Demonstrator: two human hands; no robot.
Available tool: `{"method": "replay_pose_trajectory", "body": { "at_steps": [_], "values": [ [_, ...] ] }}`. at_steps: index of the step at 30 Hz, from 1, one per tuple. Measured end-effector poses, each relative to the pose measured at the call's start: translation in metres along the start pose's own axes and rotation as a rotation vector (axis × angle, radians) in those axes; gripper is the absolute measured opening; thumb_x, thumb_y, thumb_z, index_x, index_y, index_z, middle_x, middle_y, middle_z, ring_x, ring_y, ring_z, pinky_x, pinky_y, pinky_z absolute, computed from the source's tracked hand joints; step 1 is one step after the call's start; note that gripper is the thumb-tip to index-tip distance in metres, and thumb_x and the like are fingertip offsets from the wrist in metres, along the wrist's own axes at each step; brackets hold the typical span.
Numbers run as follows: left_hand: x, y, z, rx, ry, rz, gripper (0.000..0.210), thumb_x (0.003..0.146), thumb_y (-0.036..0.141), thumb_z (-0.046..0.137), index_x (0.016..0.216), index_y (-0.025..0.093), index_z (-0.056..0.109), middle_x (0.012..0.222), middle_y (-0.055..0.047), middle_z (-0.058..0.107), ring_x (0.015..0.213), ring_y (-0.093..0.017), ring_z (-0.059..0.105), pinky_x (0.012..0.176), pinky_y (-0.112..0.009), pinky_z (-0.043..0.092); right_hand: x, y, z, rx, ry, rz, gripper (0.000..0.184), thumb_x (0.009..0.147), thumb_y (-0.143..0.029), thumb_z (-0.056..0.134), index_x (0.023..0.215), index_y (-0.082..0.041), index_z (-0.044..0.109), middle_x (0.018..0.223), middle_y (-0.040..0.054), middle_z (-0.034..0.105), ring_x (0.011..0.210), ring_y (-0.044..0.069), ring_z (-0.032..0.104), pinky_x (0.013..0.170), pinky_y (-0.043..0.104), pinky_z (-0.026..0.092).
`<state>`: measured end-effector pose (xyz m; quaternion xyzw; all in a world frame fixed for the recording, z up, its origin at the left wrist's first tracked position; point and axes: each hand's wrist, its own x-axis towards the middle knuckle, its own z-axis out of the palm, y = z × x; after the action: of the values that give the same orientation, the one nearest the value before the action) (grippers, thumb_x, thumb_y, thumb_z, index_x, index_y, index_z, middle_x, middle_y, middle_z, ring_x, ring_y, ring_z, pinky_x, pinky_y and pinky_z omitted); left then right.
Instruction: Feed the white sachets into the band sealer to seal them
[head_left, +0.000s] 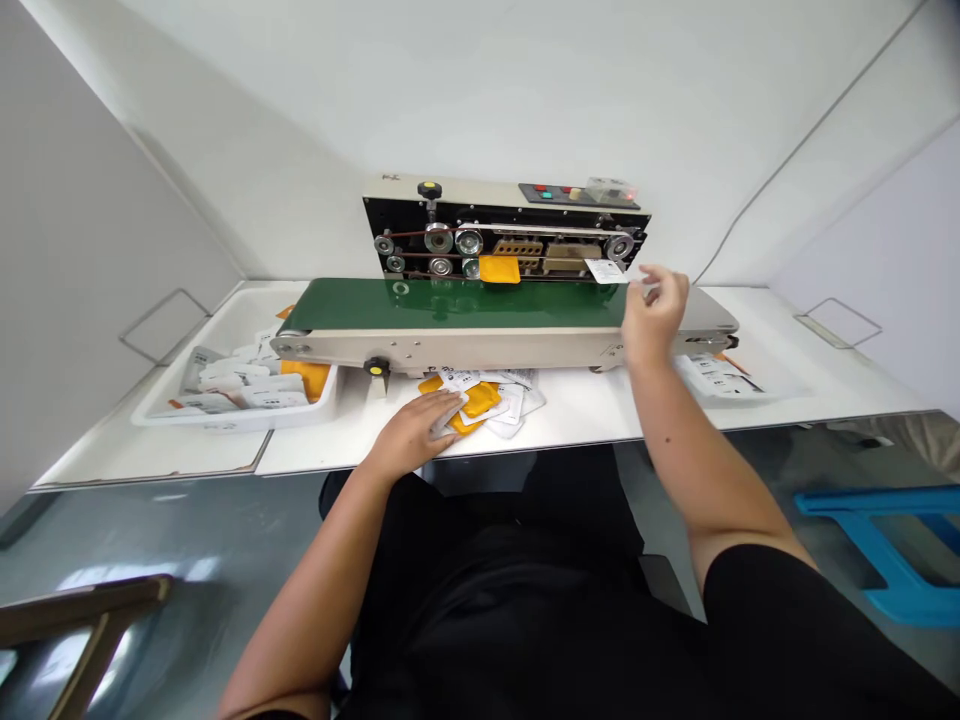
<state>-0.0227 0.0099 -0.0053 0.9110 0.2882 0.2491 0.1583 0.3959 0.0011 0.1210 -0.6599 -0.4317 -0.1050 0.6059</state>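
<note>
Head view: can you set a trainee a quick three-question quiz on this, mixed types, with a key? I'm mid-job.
1. Which hand rests on the loose pile of packets?
2. True or false: the packet next to the right hand is orange.
3. The loose pile lies: A) on top of the conveyor; B) on the table in front of it; C) inside a bin.

Key: 1. The left hand. 2. False; it is white. 3. B.

Left arm [311,590]: comes up from the bottom edge, left of center, slanting right
Left hand [412,432]: palm down just below mid-frame, fingers [439,404] pointing right
Right arm [694,455]: in from lower right, kinda bent at the elbow
Right hand [655,310]: right of center, higher up, fingers loosely curled
</note>
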Motion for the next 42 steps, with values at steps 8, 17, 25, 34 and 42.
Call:
{"method": "replay_pose_trajectory", "body": {
  "at_steps": [8,17,25,34,42],
  "values": [
    [-0.006,0.005,0.001,-0.091,0.294,-0.076,0.032,0.105,0.039,0.057,0.124,0.024,0.079,0.134,-0.011,0.075,0.126,-0.027,0.071,0.114,-0.047,0.056,-0.182,-0.028,0.021,0.13,-0.713,-0.412,0.034,0.096,-0.03,0.063,0.128,-0.028,0.073,0.117,0.0098,0.071,0.11,0.032,0.062,0.103,0.053,0.051],
    [-0.015,-0.005,0.003,-0.072,0.758,-0.443,0.036,0.11,0.05,0.045,0.115,0.021,0.065,0.104,-0.008,0.072,0.097,-0.022,0.07,0.087,-0.034,0.056,-0.203,-0.06,0.049,0.167,-0.749,-0.316,0.03,0.096,-0.029,0.063,0.123,-0.03,0.077,0.11,0.0078,0.076,0.11,0.033,0.062,0.103,0.053,0.051],
    [-0.018,-0.011,0.009,-0.276,0.411,-0.335,0.032,0.107,0.052,0.049,0.118,0.023,0.054,0.088,-0.004,0.07,0.076,-0.021,0.069,0.073,-0.033,0.055,-0.212,-0.08,0.08,0.454,-1.127,0.193,0.016,0.091,-0.035,0.072,0.103,-0.025,0.076,0.095,0.0014,0.077,0.083,0.021,0.072,0.079,0.034,0.057],
    [0.0,0.011,0.004,0.119,0.014,0.019,0.075,0.092,0.046,0.077,0.159,0.026,0.05,0.165,-0.014,0.051,0.155,-0.038,0.043,0.128,-0.057,0.036,-0.02,-0.025,0.023,0.358,-0.27,0.349,0.023,0.099,-0.034,0.065,0.117,-0.021,0.069,0.083,0.0001,0.071,0.052,0.006,0.059,0.049,0.016,0.042],
    [-0.001,0.007,0.01,0.159,-0.002,0.0,0.07,0.094,0.049,0.074,0.157,0.026,0.054,0.168,-0.01,0.048,0.157,-0.038,0.041,0.129,-0.059,0.035,0.091,0.04,-0.01,0.117,-0.174,0.554,0.022,0.098,-0.007,0.055,0.079,-0.017,0.058,0.052,-0.0067,0.044,0.043,0.007,0.045,0.046,0.021,0.033]
  ]
}}
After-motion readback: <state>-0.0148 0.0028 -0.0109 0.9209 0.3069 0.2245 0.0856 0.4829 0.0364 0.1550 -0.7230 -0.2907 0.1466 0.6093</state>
